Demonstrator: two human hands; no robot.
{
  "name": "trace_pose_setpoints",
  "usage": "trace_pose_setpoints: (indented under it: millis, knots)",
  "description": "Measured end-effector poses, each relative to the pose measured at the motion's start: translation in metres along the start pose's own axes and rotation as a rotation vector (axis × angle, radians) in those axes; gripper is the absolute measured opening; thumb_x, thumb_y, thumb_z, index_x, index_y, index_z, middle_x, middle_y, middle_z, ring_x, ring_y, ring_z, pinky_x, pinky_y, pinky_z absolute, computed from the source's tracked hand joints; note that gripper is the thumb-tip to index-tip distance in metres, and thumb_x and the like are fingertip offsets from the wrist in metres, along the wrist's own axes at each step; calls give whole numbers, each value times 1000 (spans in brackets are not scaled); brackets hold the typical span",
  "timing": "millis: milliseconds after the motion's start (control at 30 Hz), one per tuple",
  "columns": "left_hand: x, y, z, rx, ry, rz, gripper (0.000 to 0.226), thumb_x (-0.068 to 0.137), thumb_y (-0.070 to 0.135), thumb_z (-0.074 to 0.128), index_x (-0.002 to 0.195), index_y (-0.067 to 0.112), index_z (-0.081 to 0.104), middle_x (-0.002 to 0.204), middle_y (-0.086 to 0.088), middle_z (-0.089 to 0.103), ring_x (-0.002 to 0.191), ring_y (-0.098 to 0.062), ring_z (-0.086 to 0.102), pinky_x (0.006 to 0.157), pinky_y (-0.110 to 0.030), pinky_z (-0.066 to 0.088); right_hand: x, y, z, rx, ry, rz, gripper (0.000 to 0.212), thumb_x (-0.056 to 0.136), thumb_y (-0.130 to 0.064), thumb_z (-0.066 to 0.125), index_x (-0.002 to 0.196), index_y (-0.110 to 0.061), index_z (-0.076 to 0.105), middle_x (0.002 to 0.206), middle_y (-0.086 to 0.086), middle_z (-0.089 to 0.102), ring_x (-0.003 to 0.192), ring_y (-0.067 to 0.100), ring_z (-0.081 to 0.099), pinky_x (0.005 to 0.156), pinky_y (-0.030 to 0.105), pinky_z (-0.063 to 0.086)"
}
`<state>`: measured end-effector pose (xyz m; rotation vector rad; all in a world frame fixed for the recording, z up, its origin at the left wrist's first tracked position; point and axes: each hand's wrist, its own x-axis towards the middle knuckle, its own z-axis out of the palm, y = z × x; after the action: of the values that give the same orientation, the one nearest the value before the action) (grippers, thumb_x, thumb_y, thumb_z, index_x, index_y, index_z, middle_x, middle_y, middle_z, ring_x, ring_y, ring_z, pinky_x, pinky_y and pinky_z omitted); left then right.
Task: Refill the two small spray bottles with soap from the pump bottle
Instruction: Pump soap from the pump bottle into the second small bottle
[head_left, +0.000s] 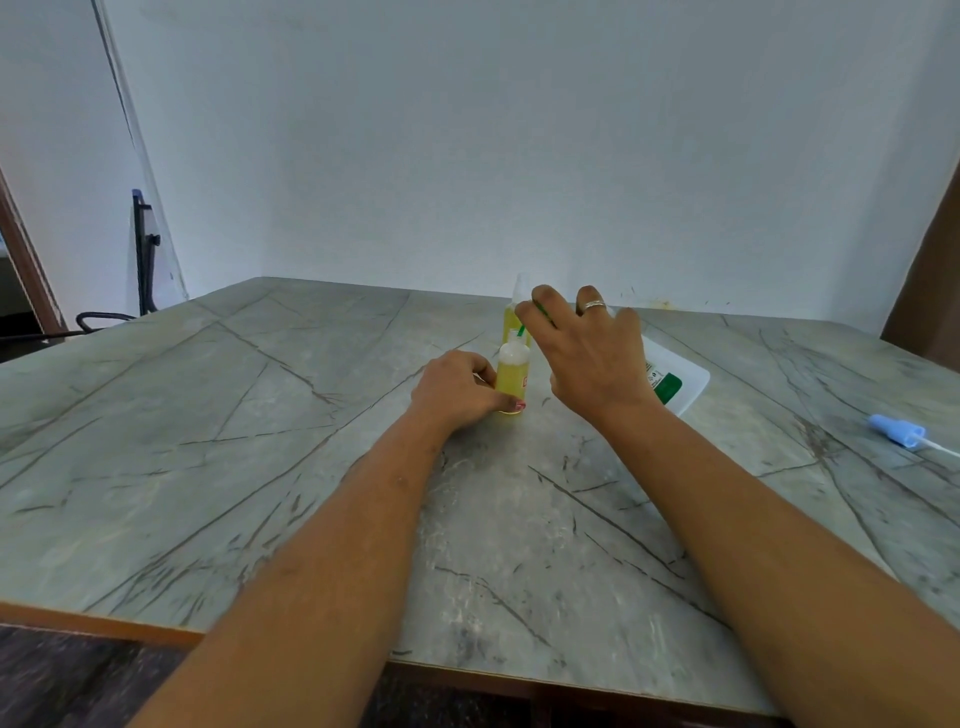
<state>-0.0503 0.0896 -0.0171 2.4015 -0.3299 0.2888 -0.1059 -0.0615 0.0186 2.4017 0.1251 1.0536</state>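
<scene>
Under both forearms spreads the grey marble-patterned table top (260, 415). Behind the right hand (592, 353), half hidden by it, is the white plastic pump bottle with a green label (680, 382). Its thin green spout (520, 329) comes down to the open neck of the small clear bottle of yellow soap (511, 382), which stands just left of this hand. Just beyond its fingertips stands a second small yellow spray bottle with a clear cap (519, 296).

I judge the step is pumping soap into the near bottle. The spout should stay exactly over the narrow neck and the strokes should be short and slow. The level looks already high, so it is better to stop early and leave room for the light blue spray head (898, 431), which lies well to the right.

The left hand (457, 389) pinches the near bottle low, thumb in front and fingers curled. The right hand is palm-down, its fingers bent over the green pump top.
</scene>
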Motion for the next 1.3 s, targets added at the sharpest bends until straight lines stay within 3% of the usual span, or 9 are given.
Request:
trace_pose_setpoints:
  millis: [267, 533, 767, 1000, 1300]
  knots:
    - [0, -1, 0, -2, 1, 4, 50, 64, 50, 77, 100, 17, 64, 93, 4, 59, 88, -14, 56, 78, -27, 48, 2, -2, 4, 48, -10, -18, 86, 66, -24, 75, 135, -25, 23, 137, 0, 32, 111, 31, 49, 62, 37, 47]
    - [-2, 1, -1, -13, 0, 9, 44, 64, 49, 78, 93, 19, 62, 92, 4, 59, 87, -14, 55, 78, -27, 48, 1, 0, 2, 50, -19, 4, 77, 67, -26, 75, 129, -24, 31, 132, -1, 38, 107, 28, 51, 60, 35, 46]
    - [-4, 2, -2, -12, -8, 6, 48, 65, 48, 77, 98, 17, 64, 95, 3, 59, 91, -15, 56, 83, -30, 50, 2, 0, 5, 69, -14, -15, 86, 67, -22, 74, 136, -24, 23, 137, -1, 32, 111, 30, 48, 62, 37, 48]
    - [-4, 4, -2, -20, -7, -7, 46, 66, 46, 78, 98, 16, 63, 94, 3, 58, 90, -15, 57, 84, -30, 49, 2, 0, 2, 71, -33, 4, 76, 68, -27, 75, 129, -23, 29, 133, 1, 38, 110, 30, 50, 64, 38, 49]
    - [-5, 3, -3, -17, -16, -5, 44, 66, 47, 78, 95, 18, 62, 97, 2, 60, 92, -16, 57, 85, -32, 51, 1, 0, 1, 91, -38, -19, 84, 68, -24, 75, 135, -25, 24, 138, 1, 33, 113, 31, 49, 66, 39, 49]
